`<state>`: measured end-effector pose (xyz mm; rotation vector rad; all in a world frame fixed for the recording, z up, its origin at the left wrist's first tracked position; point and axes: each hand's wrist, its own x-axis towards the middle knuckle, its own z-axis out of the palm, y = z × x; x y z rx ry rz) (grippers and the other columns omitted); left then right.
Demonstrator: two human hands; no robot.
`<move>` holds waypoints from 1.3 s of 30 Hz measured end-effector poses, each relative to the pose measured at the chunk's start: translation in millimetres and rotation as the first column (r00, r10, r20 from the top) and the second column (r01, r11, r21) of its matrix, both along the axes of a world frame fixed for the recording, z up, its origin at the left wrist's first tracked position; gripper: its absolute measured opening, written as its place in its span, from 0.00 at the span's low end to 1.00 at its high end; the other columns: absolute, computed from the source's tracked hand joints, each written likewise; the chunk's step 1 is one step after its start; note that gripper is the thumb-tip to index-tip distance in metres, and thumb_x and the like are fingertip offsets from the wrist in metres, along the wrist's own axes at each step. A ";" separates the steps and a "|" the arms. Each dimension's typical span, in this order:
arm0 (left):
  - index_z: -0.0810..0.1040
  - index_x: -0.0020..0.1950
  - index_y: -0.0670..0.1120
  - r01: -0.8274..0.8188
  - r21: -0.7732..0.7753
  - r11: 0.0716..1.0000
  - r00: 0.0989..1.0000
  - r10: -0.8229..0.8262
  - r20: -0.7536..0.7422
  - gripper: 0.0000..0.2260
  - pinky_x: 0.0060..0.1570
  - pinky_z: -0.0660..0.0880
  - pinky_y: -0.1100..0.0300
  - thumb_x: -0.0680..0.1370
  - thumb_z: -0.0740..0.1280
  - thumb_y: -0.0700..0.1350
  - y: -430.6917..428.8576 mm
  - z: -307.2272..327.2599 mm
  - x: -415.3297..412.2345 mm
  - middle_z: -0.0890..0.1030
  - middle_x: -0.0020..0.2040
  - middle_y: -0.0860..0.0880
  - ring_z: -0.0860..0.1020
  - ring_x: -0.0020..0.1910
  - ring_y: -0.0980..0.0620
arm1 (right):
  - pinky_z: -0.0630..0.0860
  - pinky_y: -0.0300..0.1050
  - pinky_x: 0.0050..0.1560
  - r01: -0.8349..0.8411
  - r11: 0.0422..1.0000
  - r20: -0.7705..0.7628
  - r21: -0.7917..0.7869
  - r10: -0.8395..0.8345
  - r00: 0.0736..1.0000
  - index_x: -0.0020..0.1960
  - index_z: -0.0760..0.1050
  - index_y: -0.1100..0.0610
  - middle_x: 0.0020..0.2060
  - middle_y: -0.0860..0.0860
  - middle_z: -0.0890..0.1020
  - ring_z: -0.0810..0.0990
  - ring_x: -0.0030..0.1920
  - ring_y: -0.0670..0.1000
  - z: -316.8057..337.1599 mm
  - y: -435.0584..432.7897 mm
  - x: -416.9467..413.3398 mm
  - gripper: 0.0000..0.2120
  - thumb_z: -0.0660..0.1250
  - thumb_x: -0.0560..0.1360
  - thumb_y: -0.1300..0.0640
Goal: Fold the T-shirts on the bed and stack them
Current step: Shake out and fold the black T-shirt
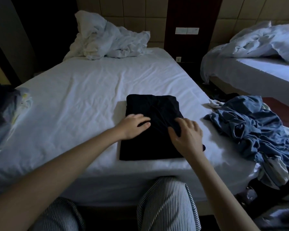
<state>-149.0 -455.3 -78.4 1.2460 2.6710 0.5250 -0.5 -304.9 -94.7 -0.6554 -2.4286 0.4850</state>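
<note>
Two bare hands meet on a black T-shirt (145, 147), which lies partly folded into a rough rectangle on the near right part of the bed (82, 90), close to its front edge. We see the left hand (133, 125) laid flat on the shirt's left side, its fingers (144, 125) straight and pressing the cloth down. The right hand (186, 136) is at the shirt's right edge, thumb and fingers curled round a bunched fold of the black cloth, pinching it.

Just right of the shirt, apart from it, sprawls a heap of blue clothes (250, 129) that spills over the bed's right corner. At the left edge we make out a darker pile of clothes (0, 104). A crumpled white duvet (107, 40) sits at the head of the bed, and a second bed (265, 67) stands to the right. Knees in striped trousers (165, 197) touch the mattress front.
</note>
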 end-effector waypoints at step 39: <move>0.55 0.76 0.57 -0.218 -0.014 0.976 0.962 0.212 -0.174 0.21 0.73 0.40 0.55 0.83 0.46 0.53 50.6 -65.5 -44.2 0.54 0.78 0.53 0.49 0.77 0.54 | 0.36 0.60 0.70 -0.159 0.986 0.388 0.051 0.127 0.913 0.73 0.50 0.35 0.76 0.47 0.54 0.46 0.76 0.59 -58.7 -6.7 -50.7 0.33 0.32 0.70 0.34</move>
